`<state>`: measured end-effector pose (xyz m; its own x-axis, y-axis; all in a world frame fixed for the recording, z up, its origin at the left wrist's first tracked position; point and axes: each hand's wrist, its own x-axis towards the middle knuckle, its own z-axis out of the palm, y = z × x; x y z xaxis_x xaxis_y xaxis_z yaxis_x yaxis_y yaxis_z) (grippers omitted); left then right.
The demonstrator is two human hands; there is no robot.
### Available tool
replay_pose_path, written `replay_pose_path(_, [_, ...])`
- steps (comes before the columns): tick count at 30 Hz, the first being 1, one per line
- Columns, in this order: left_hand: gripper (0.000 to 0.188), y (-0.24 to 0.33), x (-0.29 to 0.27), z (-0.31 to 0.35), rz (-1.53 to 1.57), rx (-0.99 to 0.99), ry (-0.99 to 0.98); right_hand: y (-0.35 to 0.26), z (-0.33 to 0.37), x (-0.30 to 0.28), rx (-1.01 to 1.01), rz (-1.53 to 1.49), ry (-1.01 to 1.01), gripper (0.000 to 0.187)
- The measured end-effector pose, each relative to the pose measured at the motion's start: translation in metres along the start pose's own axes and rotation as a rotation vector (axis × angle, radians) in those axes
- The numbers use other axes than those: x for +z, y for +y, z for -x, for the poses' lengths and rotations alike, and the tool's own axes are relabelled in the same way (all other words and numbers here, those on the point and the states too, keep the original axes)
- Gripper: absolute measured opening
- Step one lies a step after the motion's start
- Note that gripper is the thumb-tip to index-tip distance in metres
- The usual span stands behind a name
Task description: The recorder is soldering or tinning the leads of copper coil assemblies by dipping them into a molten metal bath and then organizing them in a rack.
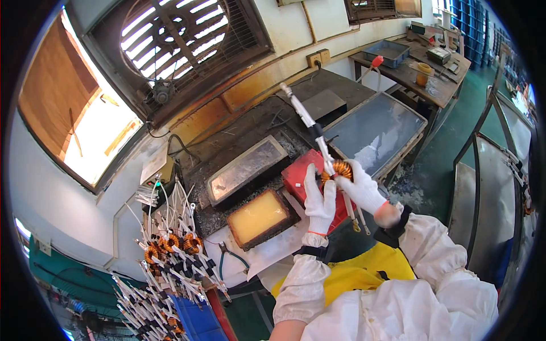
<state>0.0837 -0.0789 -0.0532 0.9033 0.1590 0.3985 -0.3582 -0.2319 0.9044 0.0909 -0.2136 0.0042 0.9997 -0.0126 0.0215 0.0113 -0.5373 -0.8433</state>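
Taking the yellow-filled tray as our marker, and we open well to its left: a crowded heap of copper coils with white leads, spilling down over a blue bin. Up on the wall, far beyond the marker, there's the big fan. Closer in, just left of the tray and on the person's side, lie the pliers, handles apart. Right behind the marker sits a longer tray with a silvery surface.

Now the action, just right of the marker! The gloved left hand is up at the coil, fingers a little spread; whether it's gripping, I can't tell. Under it, a red box. And here's the held coil, right of the marker and above that box, one thick white lead pointing up and away, thinner ones hanging below. The gloved right hand has it, fingers closed round its side. Farther right of the marker, a big grey liquid-filled tank, and beyond that, a yellow pot on a workbench.
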Motion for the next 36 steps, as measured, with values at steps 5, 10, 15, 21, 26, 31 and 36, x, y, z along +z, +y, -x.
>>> replay_pose_path(5, [0.06, 0.005, 0.0, -0.002, -0.262, 0.248, 0.124, 0.004, -0.007, -0.027, 0.099, -0.238, -0.003, 0.052])
replay_pose_path(10, [0.053, 0.002, 0.003, -0.002, -0.06, 0.106, 0.31, 0.013, -0.013, -0.051, 0.243, -0.68, -0.051, 0.038])
replay_pose_path(15, [0.044, 0.001, 0.003, -0.001, 0.136, -0.035, 0.318, 0.017, -0.014, -0.073, 0.321, -1.037, -0.151, 0.025])
replay_pose_path(21, [0.039, -0.009, 0.002, -0.003, 0.125, -0.006, 0.296, 0.005, -0.008, -0.089, 0.29, -1.094, -0.14, 0.024])
replay_pose_path(26, [0.033, -0.014, 0.001, -0.003, 0.132, 0.002, 0.272, -0.011, -0.003, -0.094, 0.314, -1.088, -0.081, 0.023])
replay_pose_path(31, [0.031, -0.014, 0.002, -0.004, 0.132, -0.066, 0.275, -0.015, -0.012, -0.089, 0.323, -1.343, -0.121, 0.029])
replay_pose_path(36, [0.032, -0.009, 0.0, -0.004, 0.002, 0.002, 0.276, -0.012, -0.015, -0.093, 0.249, -1.426, -0.23, 0.032])
